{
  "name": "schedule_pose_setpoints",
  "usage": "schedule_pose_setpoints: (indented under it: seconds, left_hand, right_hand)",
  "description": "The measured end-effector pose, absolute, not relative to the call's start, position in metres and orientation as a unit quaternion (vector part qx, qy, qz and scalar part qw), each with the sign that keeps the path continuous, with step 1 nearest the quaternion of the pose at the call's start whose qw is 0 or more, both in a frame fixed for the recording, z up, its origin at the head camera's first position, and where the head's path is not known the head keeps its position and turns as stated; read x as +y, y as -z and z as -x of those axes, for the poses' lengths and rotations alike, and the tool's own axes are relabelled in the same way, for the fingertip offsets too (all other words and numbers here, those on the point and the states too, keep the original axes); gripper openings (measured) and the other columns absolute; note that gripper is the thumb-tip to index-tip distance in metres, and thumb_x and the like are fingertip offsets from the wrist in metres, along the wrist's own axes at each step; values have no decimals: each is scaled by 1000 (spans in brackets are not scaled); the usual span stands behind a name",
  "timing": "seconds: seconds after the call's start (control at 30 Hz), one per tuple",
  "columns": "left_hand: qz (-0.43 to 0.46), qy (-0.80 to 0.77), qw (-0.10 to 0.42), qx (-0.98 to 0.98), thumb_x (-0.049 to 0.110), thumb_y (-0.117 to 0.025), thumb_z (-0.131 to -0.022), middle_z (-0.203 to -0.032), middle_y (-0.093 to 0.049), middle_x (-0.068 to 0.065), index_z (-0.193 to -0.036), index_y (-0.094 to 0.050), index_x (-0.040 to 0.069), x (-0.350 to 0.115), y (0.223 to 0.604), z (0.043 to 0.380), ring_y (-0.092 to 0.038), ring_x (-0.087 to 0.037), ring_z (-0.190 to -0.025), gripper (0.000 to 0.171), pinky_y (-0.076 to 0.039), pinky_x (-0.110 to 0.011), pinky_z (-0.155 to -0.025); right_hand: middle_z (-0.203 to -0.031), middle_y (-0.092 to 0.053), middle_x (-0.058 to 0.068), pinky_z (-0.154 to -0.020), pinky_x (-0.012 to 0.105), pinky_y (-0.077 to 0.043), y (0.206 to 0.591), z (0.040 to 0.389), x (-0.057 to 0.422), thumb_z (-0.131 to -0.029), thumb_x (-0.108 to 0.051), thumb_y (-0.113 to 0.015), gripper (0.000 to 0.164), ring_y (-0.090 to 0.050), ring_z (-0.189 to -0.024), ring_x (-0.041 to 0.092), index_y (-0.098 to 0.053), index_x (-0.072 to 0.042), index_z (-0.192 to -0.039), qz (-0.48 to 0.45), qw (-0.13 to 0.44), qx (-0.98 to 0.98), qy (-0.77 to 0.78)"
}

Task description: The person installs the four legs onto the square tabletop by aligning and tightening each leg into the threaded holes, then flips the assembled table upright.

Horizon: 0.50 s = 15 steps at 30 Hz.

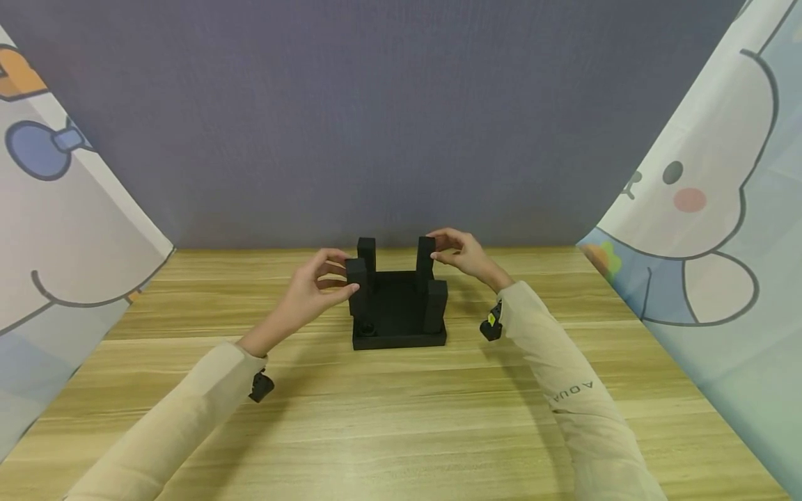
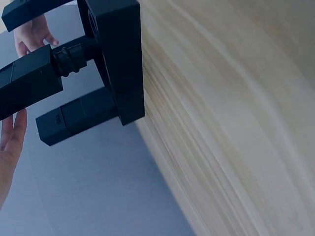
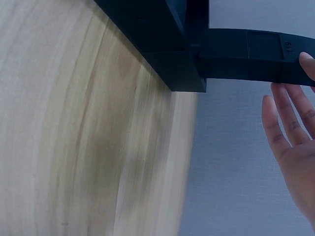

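On the table sits a black square base (image 1: 399, 342) with black rectangular legs standing up at its corners. My left hand (image 1: 313, 285) grips the top of the front-left leg (image 1: 358, 296) between thumb and fingers. In the left wrist view, a screw thread (image 2: 71, 60) shows between this leg and the base, so the leg is not flush with it. My right hand (image 1: 462, 253) pinches the top of the back-right leg (image 1: 425, 259), thumb on one face. That leg meets the base in the right wrist view. The back-left leg (image 1: 367, 252) and front-right leg (image 1: 435, 306) stand untouched.
The wood-grain table (image 1: 401, 417) spreads around the base. A grey panel (image 1: 388, 125) rises behind it. Cartoon-printed curtains (image 1: 708, 202) hang on both sides. A small black device (image 1: 491, 323) is on the right wrist, another (image 1: 260, 386) on the left.
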<state>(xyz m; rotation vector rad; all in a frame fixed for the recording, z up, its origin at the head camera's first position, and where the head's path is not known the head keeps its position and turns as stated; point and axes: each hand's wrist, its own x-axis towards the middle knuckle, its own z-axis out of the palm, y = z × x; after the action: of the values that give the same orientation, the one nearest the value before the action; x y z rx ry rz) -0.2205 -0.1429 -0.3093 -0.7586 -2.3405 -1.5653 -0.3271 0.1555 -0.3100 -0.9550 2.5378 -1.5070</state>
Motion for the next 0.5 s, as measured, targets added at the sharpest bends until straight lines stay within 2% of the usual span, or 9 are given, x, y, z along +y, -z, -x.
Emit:
schedule_pose_setpoints:
  seconds: [0.23, 0.33, 0.5]
  left_hand:
    - [267, 538, 101, -793, -2, -68, -79, -110, -52, -19, -117, -48, -2, -136, 313, 216, -58, -35, -96, 43, -51, -48, -81]
    - [266, 542, 96, -792, -2, -68, -79, -109, -52, -19, -117, -49, 0, -134, 315, 214, -58, -35, -95, 43, -51, -48, -80]
    - [262, 541, 90, -794, -1, -68, -79, -109, -51, -15, -116, -50, 1, -132, 317, 212, -58, -32, -95, 42, -52, -40, -79]
  right_hand:
    - [-111, -57, 27, -87, 49, -46, 310, 327, 157, -86, 0, -59, 40, -54, -103, 42, -49, 3, -125, 308, 21, 818, 486]
    - [-112, -57, 27, -88, 50, -44, 310, 326, 157, -86, 0, -59, 40, -54, -104, 41, -50, 3, -125, 306, 23, 818, 486]
    - [-112, -56, 26, -87, 49, -45, 310, 326, 158, -87, -1, -60, 40, -53, -104, 41, -50, 2, -126, 303, 25, 819, 486]
